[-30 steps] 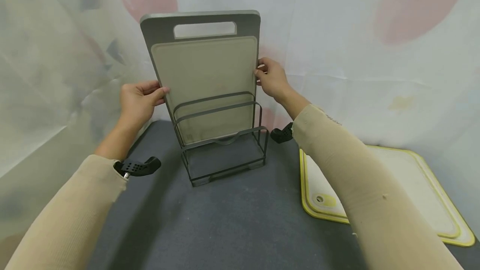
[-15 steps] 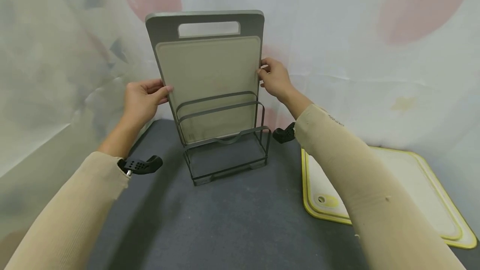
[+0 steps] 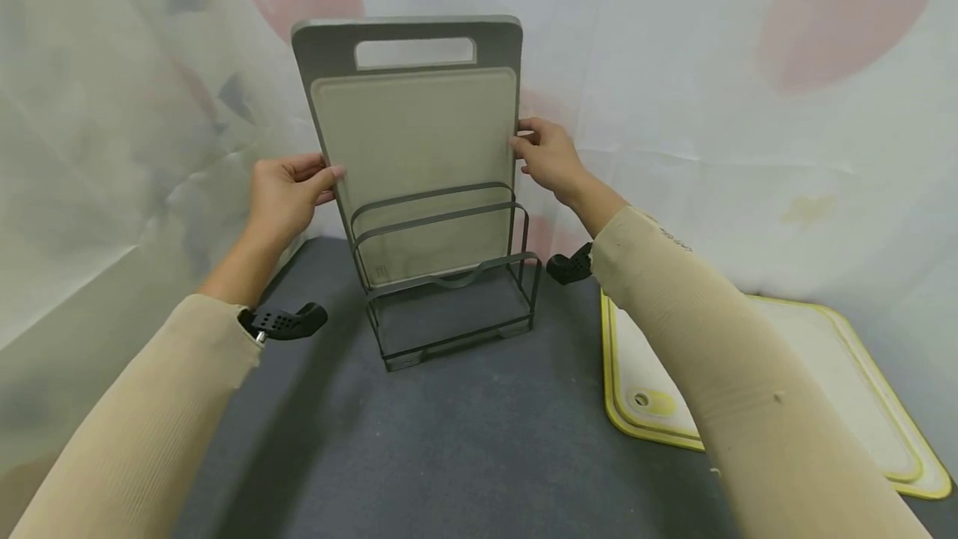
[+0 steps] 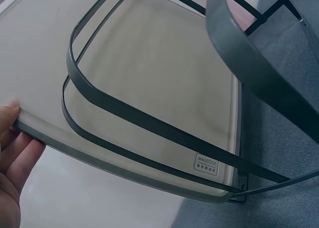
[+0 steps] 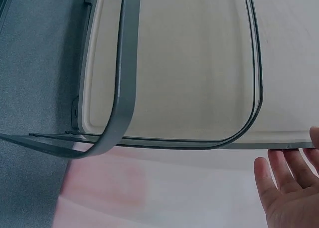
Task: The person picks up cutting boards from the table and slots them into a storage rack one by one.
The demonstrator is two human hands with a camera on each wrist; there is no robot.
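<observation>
I had my left hand (image 3: 288, 194) and right hand (image 3: 546, 155) pinching the side edges of the cutting board (image 3: 415, 165) standing in the rack (image 3: 449, 273); a loose grip could have tipped it.

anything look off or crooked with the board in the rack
Slightly: the grey board leans a little left in the rack, both hands at its edges. No damage or spill shows.

The left hand (image 4: 11, 173) holds the edge of a beige cutting board (image 4: 149, 73) standing behind the dark loops of a wire rack (image 4: 149, 125) on the grey worktop (image 4: 284, 153).
</observation>
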